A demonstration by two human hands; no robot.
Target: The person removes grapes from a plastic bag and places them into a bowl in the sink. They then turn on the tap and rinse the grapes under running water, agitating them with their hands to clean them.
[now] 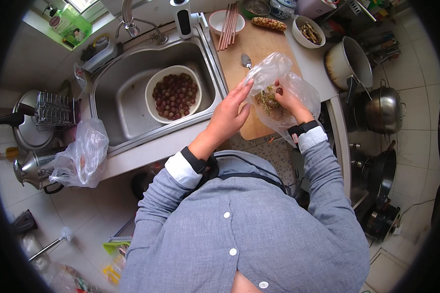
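Note:
A clear plastic bag (304,86) lies opened out on the wooden cutting board (236,55), with grape stems (267,99) and a few grapes inside. My right hand (295,104) reaches into its mouth and pinches a dark grape (279,91) between thumb and fingers. My left hand (229,113) rests its straight fingers against the bag's left edge, thumb held apart. To the left, a white bowl (150,82) full of loose red grapes (174,96) stands in the steel sink (126,99).
On the board are a spoon (246,60), several chopsticks (228,29) across a bowl (213,21), and a corn cob (269,23). A bowl of dried food (296,31) and a pot (339,66) stand right. Another plastic bag (86,154) hangs over the counter's left edge.

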